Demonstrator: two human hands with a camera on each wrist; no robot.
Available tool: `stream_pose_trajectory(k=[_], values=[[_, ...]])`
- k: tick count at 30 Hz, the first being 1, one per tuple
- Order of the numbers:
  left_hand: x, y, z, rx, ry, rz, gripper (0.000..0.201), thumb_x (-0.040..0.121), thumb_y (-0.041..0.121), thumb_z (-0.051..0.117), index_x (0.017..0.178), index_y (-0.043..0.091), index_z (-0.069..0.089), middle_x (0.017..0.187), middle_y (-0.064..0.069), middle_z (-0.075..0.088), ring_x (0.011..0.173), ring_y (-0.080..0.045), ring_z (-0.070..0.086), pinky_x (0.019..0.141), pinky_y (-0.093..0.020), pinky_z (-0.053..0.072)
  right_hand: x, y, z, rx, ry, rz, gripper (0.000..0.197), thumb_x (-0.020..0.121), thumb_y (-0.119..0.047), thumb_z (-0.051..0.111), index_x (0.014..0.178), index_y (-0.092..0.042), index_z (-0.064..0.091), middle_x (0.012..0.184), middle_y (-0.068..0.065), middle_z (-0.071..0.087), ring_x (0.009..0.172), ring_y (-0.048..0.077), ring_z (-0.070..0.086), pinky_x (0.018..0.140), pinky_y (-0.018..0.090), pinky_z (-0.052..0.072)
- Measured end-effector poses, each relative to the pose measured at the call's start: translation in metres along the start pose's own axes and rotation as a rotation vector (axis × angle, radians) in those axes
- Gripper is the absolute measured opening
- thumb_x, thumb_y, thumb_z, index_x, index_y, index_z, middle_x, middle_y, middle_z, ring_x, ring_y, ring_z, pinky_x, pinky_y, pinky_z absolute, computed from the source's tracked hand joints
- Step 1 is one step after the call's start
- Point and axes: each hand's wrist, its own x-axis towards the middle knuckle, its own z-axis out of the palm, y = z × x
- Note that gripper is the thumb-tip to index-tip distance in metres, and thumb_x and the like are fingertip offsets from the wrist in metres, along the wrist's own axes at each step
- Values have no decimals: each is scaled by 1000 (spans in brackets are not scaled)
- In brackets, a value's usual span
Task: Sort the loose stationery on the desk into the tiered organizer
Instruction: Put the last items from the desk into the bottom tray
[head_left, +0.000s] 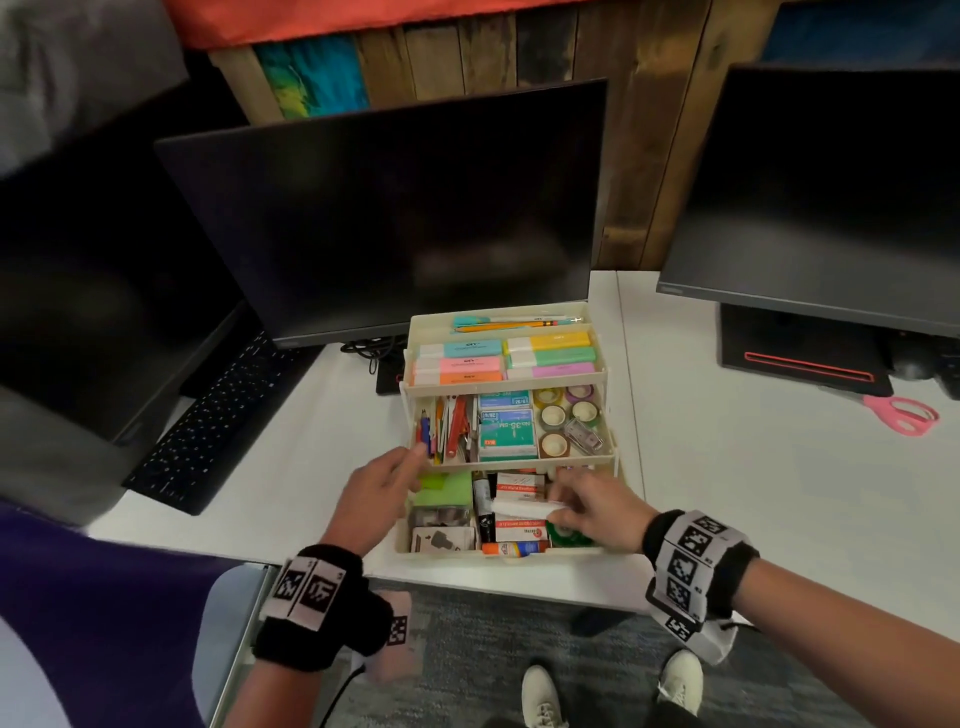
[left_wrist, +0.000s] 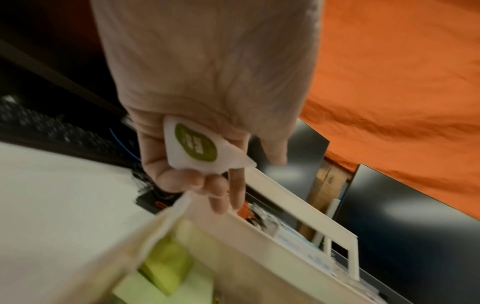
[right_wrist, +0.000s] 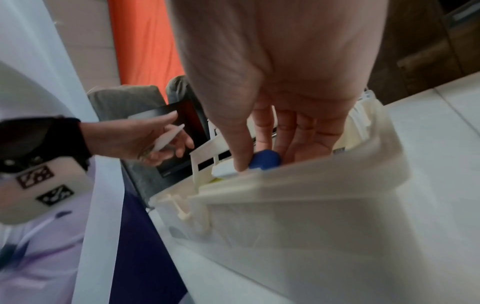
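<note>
My right hand (head_left: 597, 512) is down in the bottom tier of the organizer (head_left: 613, 460), thumb and fingers closed on a white stick with a blue cap (right_wrist: 265, 161). My left hand (head_left: 376, 493) hovers at that tier's left edge, curled round a small white wedge-shaped piece with a green label (left_wrist: 196, 144) — just above the green sticky notes (head_left: 447, 488). Farther back, the middle tier holds pens and tape rolls, the top tier highlighters (head_left: 550, 356). Pink scissors (head_left: 904, 415) lie on the desk (head_left: 753, 467), well off right.
</note>
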Motion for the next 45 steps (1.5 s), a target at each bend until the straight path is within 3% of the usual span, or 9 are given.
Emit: stream_pose_trajectory(k=[5,14,20,25,29,33,37,41,45], values=[[-6,-15,-2,-19,25,-34,40,98,42,38,86,16,66,76,-5,62,55,-12,49,53,-20,40,7,-8,11,-38,29,22,11,88,-27,62,95,-20,57,88,-4,60,79,12,56,70,20,42],[-2,-20,17,-28,-33,-36,36,97,43,41,82,21,66,70,-1,62,52,-7,50,56,-25,40,18,-15,16,177,-33,255,20,86,-33,65,94,-15,65,90,3,67,81,13,60,80,29,52],[-1,-21,16,-21,-46,-29,37,97,44,42,82,21,66,69,0,62,53,-6,51,58,-25,40,29,-30,8,645,-139,464,28,86,-22,67,105,-3,60,71,7,65,54,11,60,54,19,52],[-4,-22,13,-8,-54,-26,35,96,45,41,82,24,65,71,0,64,55,-6,52,58,-24,41,38,-41,13,589,-141,488,22,89,-24,62,94,-3,59,65,2,61,48,8,53,37,16,36],[-7,-23,13,-39,-63,-53,35,97,43,41,83,22,66,73,2,64,53,-4,51,54,-19,40,47,-52,27,424,-132,433,26,91,-28,59,78,-5,64,62,4,68,52,13,58,61,26,52],[-8,-22,13,-33,-70,-58,37,96,46,41,84,21,66,73,0,63,53,-7,51,55,-21,41,52,-61,33,284,-144,393,31,94,-30,52,93,-3,67,77,8,75,57,17,62,54,25,52],[-9,-21,15,-73,-90,-119,40,98,44,38,89,17,67,72,-2,61,57,-12,51,56,-23,41,55,-63,37,297,-170,378,32,93,-29,54,91,0,66,78,11,74,68,23,68,66,33,56],[-5,-12,20,-174,-160,-230,32,100,20,33,92,12,63,80,-10,58,69,-16,56,61,-24,39,46,-56,29,196,-144,311,30,94,-35,50,86,-9,62,75,6,66,63,19,60,67,32,51],[-1,-5,25,-82,-275,-207,25,94,5,37,110,14,55,79,-3,52,51,-3,57,58,-22,42,32,-42,18,26,-86,232,25,93,-32,47,100,-14,64,94,4,69,85,21,64,75,33,51]])
